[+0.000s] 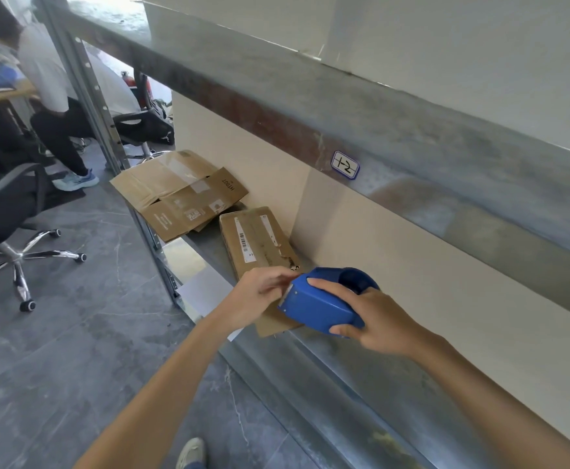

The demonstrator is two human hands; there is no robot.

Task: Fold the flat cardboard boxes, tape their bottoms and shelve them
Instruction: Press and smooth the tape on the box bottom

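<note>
— Where does the single view sit?
— On the person's head, wide-angle, facing forward and down along both bare forearms.
— How near?
— Close. The left hand (259,296), the right hand (381,319) and the blue plastic tape dispenser (317,306) lie mid-frame over the grey metal shelf board (344,384). The frame tilts, and dark grey tiled floor (73,350) fills the lower left.

Metal shelf (327,360) carries one flat box (253,238) by the back wall, plus loose flattened cartons (178,194) overhanging its far end.
</note>
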